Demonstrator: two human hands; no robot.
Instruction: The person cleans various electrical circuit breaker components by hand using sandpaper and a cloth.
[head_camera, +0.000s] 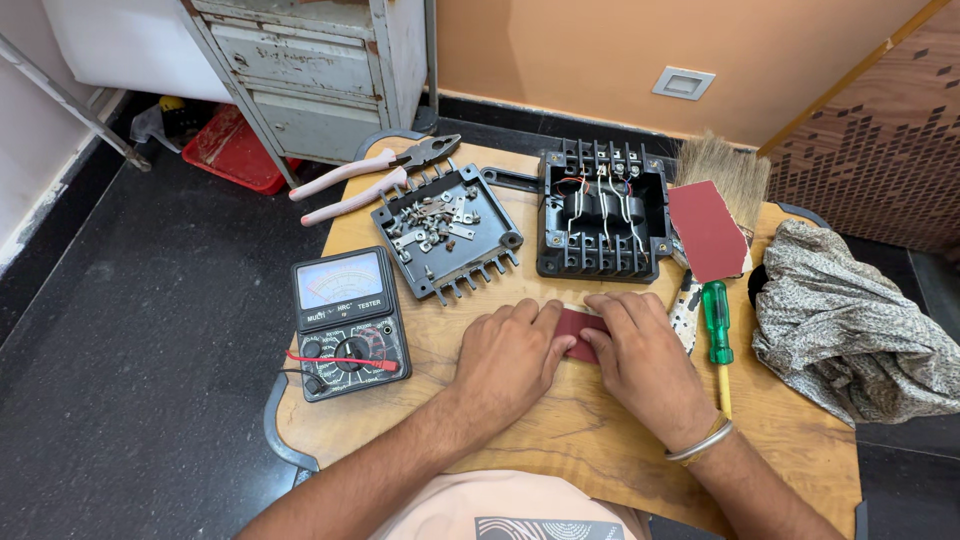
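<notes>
On the round wooden table (560, 440), my left hand (510, 355) and my right hand (640, 350) both press down on a small dark red piece of sandpaper (577, 330) that lies flat between them. Fingers of both hands cover most of it, and whatever is under it is hidden. My right wrist wears a metal bangle (700, 443). Just beyond the hands stands an open black electrical housing (603, 212) with wires and terminals inside.
A black cover (445, 232) holding several screws and metal clips lies left of the housing, with pliers (370, 175) behind it. An analogue multimeter (348, 320) sits at the left. A green screwdriver (717, 325), a brush (722, 165), a red sandpaper sheet (707, 230) and a cloth (850, 320) lie right.
</notes>
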